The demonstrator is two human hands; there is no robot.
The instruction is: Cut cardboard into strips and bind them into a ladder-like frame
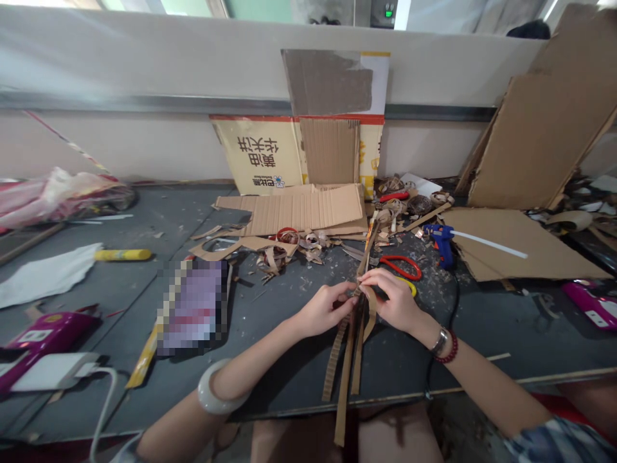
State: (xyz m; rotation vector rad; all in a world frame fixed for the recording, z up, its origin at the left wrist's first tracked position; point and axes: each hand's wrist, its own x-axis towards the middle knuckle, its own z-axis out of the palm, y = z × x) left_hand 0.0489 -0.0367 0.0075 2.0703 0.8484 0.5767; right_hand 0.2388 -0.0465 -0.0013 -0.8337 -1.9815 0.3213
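Observation:
Several narrow cardboard strips (344,376) run as a bundle from the middle of the table toward its front edge. My left hand (330,308) is pinched on the bundle from the left. From the right, my right hand (390,297) pinches it slightly higher, thumb and fingers closed around the strips. One strip curls down beneath my right hand, and a ridged one hangs under my left. Just past my right hand lie scissors with a red handle loop (402,267); a yellow loop (409,286) is partly hidden behind that hand.
A blue glue gun (441,244) with a white stick lies right, its cord running forward. Cardboard sheets (303,215) and paper scraps fill the back. At left are a blurred purple object (193,308), a yellow tube (123,255) and a white charger (53,371).

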